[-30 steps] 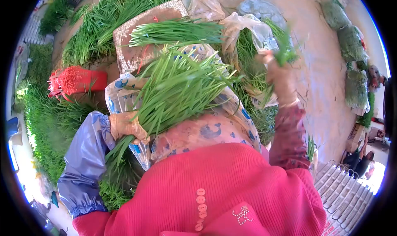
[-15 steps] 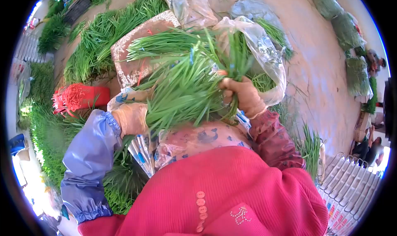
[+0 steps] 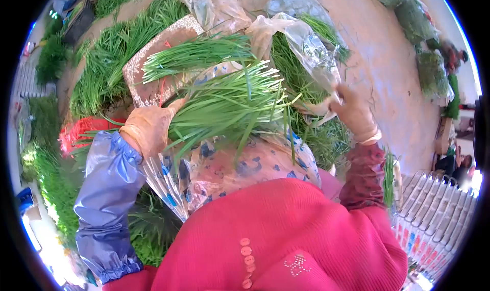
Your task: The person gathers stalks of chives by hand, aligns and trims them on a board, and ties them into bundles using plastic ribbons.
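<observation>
A loose bunch of long green chives (image 3: 229, 102) lies across my lap, its pale cut ends toward the right. My gloved left hand (image 3: 150, 125) is closed round the leafy end of this bunch. To the right, my gloved right hand (image 3: 354, 115) is slightly blurred, fingers apart, with no chives in it. It is beside the rim of a clear plastic bag (image 3: 306, 33) that has chives inside; whether the fingertips touch the plastic I cannot tell. Another bunch of chives (image 3: 199, 54) rests on a worn board (image 3: 140, 66) in front of me.
A red bundle of ties (image 3: 76, 133) sits left of the board. Heaps of chives (image 3: 109, 61) cover the floor at left. Filled bags (image 3: 411, 20) line the right side, near a seated person (image 3: 451, 163). A metal rack (image 3: 429, 209) stands at lower right.
The small bunch that my right hand gripped has left it, and that hand has moved right with fingers apart. My left hand shows more clearly on the larger bunch.
</observation>
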Demonstrator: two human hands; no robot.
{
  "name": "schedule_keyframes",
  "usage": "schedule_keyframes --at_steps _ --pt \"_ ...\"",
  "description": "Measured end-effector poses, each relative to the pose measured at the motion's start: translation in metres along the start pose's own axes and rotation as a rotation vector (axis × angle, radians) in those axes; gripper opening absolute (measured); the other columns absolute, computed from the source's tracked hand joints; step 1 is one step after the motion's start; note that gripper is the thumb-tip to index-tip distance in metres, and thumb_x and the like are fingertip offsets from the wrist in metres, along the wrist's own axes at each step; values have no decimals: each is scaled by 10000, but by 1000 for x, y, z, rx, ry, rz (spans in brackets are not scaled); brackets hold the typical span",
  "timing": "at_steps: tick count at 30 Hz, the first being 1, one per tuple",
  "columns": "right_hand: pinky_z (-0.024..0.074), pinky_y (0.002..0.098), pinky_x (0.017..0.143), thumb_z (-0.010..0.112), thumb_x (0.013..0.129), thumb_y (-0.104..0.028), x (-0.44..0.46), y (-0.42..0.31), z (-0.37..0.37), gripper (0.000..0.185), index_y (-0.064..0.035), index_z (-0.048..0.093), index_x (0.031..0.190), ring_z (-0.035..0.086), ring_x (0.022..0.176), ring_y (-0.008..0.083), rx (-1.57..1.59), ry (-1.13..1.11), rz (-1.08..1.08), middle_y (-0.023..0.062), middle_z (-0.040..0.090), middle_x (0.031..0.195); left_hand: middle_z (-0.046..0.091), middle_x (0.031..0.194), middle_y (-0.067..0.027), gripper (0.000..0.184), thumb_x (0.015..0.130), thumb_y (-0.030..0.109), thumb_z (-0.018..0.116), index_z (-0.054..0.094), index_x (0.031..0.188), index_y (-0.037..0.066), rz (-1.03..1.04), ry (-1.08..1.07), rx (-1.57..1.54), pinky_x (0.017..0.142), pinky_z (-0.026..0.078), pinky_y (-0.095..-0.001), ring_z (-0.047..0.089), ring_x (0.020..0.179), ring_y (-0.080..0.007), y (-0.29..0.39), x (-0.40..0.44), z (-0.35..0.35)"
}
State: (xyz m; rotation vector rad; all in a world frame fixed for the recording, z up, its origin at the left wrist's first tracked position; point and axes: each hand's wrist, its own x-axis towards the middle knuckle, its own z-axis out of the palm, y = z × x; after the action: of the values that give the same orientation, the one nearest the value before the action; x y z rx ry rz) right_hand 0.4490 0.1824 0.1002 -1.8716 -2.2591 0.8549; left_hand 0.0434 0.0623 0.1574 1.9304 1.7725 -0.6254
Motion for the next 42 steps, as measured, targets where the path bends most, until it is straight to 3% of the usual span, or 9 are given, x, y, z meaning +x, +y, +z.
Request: schedule_keyframes --at_steps 3,7,10,17,20,30,32,36,42 --pt "447 322 973 674 834 -81 -17 -124 -11 477 10 519 1276 574 1118 219 509 231 -825 130 593 1226 671 869 -172 733 776 192 670 353 1434 129 -19 141 156 729 516 -432 659 827 -346 19 14 -14" --pt "266 555 1098 724 716 -190 -18 -211 59 713 -125 425 1359 315 1363 348 62 149 -1179 142 362 1459 675 947 -142 758 778 151 670 321 1450 164 -61 326 365 722 531 -436 673 844 -319 17 51 8" --pt "225 645 1073 697 720 -225 1 -205 99 734 -219 400 1391 275 1381 362 -108 252 -1143 118 323 1490 670 971 -143 761 774 113 654 318 1454 175 127 750 379 707 534 -438 677 831 -307 -6 62 53" --pt "361 528 1022 583 771 -56 43 -97 128 744 -233 314 1442 321 1352 396 -263 297 -495 133 294 1503 638 917 -198 850 742 -19 553 254 1489 256 -225 279 40 691 513 -450 648 774 -374 38 15 33" --pt "487 424 839 527 822 -82 52 -58 135 563 -113 392 1368 601 1047 369 128 17 -156 215 623 1121 638 929 -205 866 731 -38 547 248 1489 253 -181 416 7 694 511 -466 645 775 -382 28 16 55" --pt "485 421 815 561 852 -156 67 18 138 306 -50 583 1139 630 958 354 77 -3 48 221 652 982 573 736 -64 838 798 25 570 184 1508 244 -210 390 458 504 525 -376 638 603 -190 25 11 67" --pt "515 432 769 557 868 -264 112 124 186 237 -81 693 930 657 888 327 -420 -113 -128 173 677 927 564 725 -54 848 796 22 569 181 1509 267 -266 333 567 470 514 -365 623 578 -172 25 2 64" --pt "503 319 682 554 908 -335 64 88 114 291 -88 708 891 633 724 197 209 -152 515 61 665 785 492 668 -12 881 778 20 581 176 1508 302 -220 477 660 437 495 -329 559 516 -133 9 3 77" --pt "507 367 715 643 870 -312 28 -32 82 465 -63 559 1253 626 881 237 589 -263 -89 154 644 999 502 670 -22 842 778 10 581 232 1492 291 -190 478 627 445 499 -318 574 523 -150 19 13 67"
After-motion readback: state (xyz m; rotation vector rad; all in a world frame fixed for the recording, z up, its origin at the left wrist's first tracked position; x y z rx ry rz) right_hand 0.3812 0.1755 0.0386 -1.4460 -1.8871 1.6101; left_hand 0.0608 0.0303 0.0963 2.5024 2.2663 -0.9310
